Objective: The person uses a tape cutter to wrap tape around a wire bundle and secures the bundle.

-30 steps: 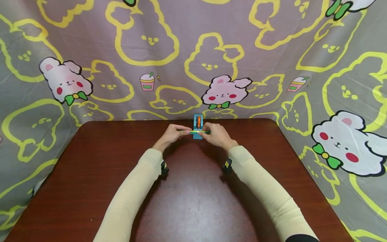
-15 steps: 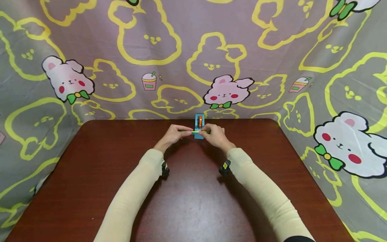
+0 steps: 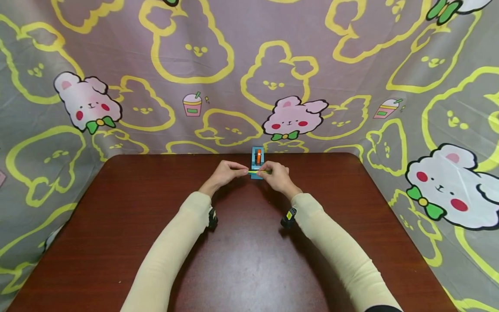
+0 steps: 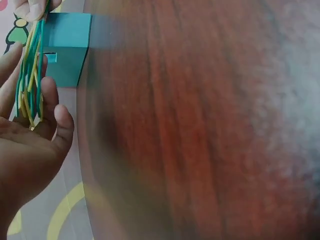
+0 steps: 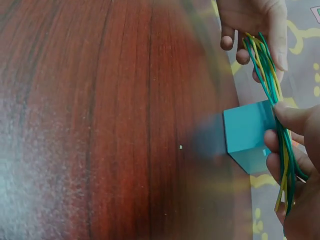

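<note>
A loose bundle of thin green and yellow wires (image 3: pixel 253 172) lies crosswise between both hands, in front of a blue tape dispenser (image 3: pixel 255 177) that carries an orange roll (image 3: pixel 259 157). My left hand (image 3: pixel 227 172) pinches the bundle's left end; in the left wrist view, the wires (image 4: pixel 33 80) run down between its fingers, the others spread apart. My right hand (image 3: pixel 277 176) grips the bundle further along between thumb and fingertips. In the right wrist view, the wire tails (image 5: pixel 285 170) fan out across its palm. The dispenser's front (image 5: pixel 248 129) shows beside the right fingertips.
The dark brown wooden table (image 3: pixel 249 251) stretches toward the person. Behind its far edge hangs a patterned cloth (image 3: pixel 218 43), which also runs along both sides. A tiny pale speck (image 5: pixel 180 147) lies on the tabletop.
Both hands stay on the wires in front of the dispenser. The bundle has dipped slightly toward the person, and less of it shows at the left hand. The head view has shifted a little.
</note>
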The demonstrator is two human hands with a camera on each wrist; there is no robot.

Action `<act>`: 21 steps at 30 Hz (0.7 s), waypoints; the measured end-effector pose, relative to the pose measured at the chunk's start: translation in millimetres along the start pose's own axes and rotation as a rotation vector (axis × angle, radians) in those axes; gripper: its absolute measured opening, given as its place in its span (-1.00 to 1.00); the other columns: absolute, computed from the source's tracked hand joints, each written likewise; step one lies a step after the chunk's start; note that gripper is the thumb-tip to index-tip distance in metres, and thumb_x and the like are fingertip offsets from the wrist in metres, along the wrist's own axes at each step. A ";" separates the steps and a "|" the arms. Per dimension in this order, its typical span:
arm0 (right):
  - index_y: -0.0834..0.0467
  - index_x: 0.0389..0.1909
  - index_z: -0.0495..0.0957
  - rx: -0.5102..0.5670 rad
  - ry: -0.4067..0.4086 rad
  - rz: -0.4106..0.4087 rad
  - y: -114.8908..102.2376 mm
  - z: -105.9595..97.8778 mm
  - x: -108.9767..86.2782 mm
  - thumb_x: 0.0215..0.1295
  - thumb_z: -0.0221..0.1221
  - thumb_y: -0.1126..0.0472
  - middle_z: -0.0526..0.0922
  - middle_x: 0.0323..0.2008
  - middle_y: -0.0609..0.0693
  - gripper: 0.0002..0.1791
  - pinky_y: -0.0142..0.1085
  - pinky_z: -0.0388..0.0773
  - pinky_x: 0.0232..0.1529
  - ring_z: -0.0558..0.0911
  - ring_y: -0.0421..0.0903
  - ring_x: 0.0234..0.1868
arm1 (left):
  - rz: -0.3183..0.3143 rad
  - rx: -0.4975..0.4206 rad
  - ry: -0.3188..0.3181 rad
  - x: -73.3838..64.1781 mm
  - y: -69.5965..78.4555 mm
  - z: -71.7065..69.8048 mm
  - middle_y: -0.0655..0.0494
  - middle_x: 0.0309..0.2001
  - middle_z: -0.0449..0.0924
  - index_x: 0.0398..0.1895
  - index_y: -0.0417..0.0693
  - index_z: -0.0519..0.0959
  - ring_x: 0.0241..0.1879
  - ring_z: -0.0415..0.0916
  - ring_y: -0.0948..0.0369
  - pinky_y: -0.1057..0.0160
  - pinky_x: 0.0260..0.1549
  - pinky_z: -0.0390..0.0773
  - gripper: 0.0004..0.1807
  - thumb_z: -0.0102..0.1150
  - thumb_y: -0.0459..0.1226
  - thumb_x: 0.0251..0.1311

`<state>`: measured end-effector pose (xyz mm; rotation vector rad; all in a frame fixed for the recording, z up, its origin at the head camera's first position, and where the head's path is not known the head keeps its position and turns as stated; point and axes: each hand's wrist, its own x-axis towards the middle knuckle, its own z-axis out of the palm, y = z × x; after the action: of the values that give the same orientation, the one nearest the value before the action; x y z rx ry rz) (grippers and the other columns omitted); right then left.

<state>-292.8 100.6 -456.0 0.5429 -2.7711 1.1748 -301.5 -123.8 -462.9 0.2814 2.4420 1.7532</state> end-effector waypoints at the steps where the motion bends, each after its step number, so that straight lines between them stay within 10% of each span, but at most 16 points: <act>1: 0.07 -0.26 0.69 0.004 0.007 -0.002 0.6 0.2 -0.4 0.36 0.32 0.09 0.72 -0.28 -0.09 -0.87 0.08 0.12 0.14 0.63 -0.03 -0.13 | 0.007 0.010 -0.003 0.7 0.5 0.5 -0.03 -0.29 0.75 -0.15 -0.15 0.79 -0.35 0.57 0.07 0.14 -0.34 0.55 -0.76 0.43 -0.19 0.22; 4: 0.07 -0.26 0.70 0.015 0.023 -0.005 2.3 0.9 -1.8 0.35 0.33 0.11 0.73 -0.28 -0.08 -0.88 0.08 0.12 0.14 0.63 -0.02 -0.13 | 0.018 0.039 -0.001 3.6 2.4 2.1 -0.09 -0.26 0.75 -0.20 -0.18 0.79 -0.21 0.63 0.00 0.03 -0.18 0.58 -0.72 0.40 -0.13 0.25; 10: 0.10 -0.26 0.71 0.036 0.036 0.003 4.5 3.1 -3.4 0.35 0.33 0.11 0.74 -0.29 -0.08 -0.87 0.07 0.10 0.17 0.64 -0.02 -0.13 | 0.003 0.190 0.056 8.2 11.2 6.5 0.08 -0.58 0.58 -0.38 -0.16 0.78 -0.54 0.35 0.21 0.25 -0.49 0.35 -0.56 0.29 0.05 0.31; 16: 0.11 -0.28 0.74 0.071 0.062 0.001 5.7 5.6 -2.9 0.32 0.36 0.14 0.76 -0.30 -0.08 -0.88 0.08 0.08 0.23 0.65 -0.01 -0.10 | -0.110 0.365 0.065 17.0 25.8 16.5 0.21 -0.79 0.14 -0.78 -0.07 0.48 -0.73 0.06 0.28 0.29 -0.67 0.10 -0.35 0.22 0.21 0.28; 21: 0.14 -0.30 0.76 0.130 0.074 0.020 5.7 6.9 -3.4 0.30 0.37 0.16 0.76 -0.33 -0.07 -0.89 0.18 -0.01 0.34 0.65 -0.02 -0.10 | -0.194 0.520 0.045 24.1 34.5 24.4 0.16 -0.79 0.30 -0.84 -0.01 0.44 -0.73 0.22 0.23 0.24 -0.60 0.19 -0.29 0.18 0.31 0.22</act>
<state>-291.2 100.4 -465.5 0.4732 -2.6583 1.3584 -317.3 -85.1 -437.9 0.0454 2.8096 1.0408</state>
